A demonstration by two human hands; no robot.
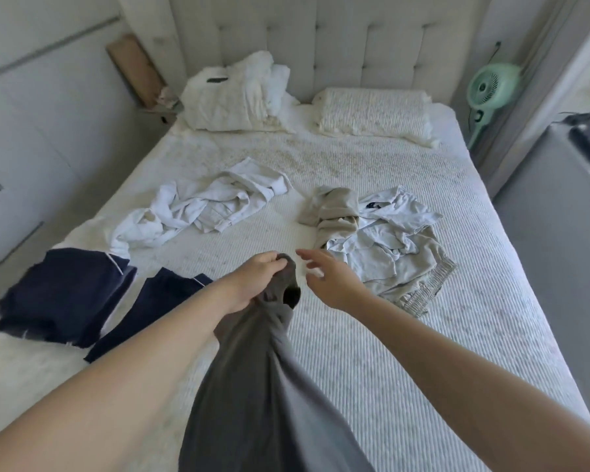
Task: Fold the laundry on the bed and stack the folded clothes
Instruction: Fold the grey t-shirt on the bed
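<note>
My left hand grips the bunched top of a dark grey garment, which hangs down toward the camera over the bed. Just to its right, my right hand hovers with fingers spread and holds nothing. Two folded navy pieces lie side by side at the bed's left edge. A crumpled heap of white clothes sits mid-bed on the left. On the right lies a beige and pale blue heap, close to my right hand.
Two pillows rest at the headboard; the left one carries a white bundle, the right one is bare. A green fan stands right of the bed. A grey cabinet is at the far right, wardrobe doors at the left.
</note>
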